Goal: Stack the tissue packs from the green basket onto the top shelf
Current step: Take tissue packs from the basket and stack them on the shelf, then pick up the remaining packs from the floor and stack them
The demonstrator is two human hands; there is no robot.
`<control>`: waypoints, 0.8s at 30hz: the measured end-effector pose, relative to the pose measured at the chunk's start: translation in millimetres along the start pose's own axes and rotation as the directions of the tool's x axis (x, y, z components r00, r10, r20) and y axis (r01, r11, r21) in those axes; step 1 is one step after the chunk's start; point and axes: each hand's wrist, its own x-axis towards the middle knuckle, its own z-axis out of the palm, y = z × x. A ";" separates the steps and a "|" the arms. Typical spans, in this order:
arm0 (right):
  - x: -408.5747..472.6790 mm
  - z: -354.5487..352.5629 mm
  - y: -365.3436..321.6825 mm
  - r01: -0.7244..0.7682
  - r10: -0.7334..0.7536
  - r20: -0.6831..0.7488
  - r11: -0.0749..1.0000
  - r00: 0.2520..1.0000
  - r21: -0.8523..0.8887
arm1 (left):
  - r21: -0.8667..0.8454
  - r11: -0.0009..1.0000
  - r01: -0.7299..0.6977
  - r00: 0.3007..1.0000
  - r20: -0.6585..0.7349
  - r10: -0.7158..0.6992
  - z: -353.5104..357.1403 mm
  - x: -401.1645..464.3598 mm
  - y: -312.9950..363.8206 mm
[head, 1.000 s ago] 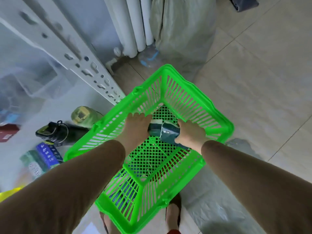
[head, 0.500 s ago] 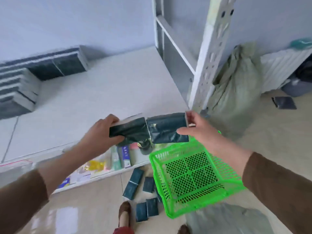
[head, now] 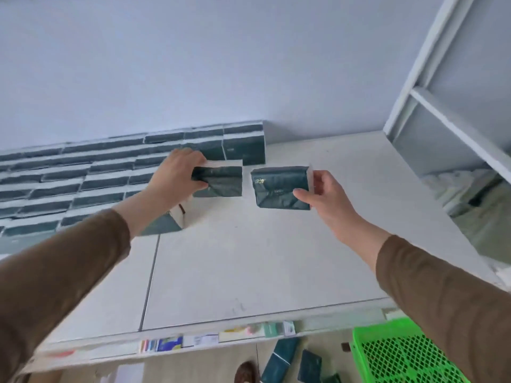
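My left hand (head: 177,175) grips one dark green plastic-wrapped tissue pack (head: 218,181) by its left end, held at the right edge of the stacked rows of matching packs (head: 83,175) on the white top shelf (head: 249,258). My right hand (head: 323,194) pinches a second dark green tissue pack (head: 279,186) by its right end, above the shelf and apart from the first. The green plastic mesh basket (head: 401,355) sits on the floor at lower right, with loose packs (head: 282,357) beside it.

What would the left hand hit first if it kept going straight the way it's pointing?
Most likely the stacked packs against the wall. The left hand grips a pack aimed at the stack's right end, just behind it. How much gap is left cannot be judged from this one view.
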 end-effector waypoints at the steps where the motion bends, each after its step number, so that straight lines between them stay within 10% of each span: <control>1: 13.8 10.7 3.0 0.009 -0.010 -0.022 1.000 1.000 -0.026 | 0.011 1.000 -0.010 1.000 0.007 0.010 4.0 15.9 -14.6; 19: 141.4 107.7 41.6 0.048 -0.123 -0.164 0.914 0.979 -0.404 | 0.289 0.956 -0.038 0.999 -0.011 0.044 52.7 87.8 -84.7; 24: 137.7 118.4 38.5 -0.075 0.012 -0.233 0.962 0.972 -0.261 | 0.340 0.940 -0.022 0.999 0.033 0.012 45.2 81.1 -77.2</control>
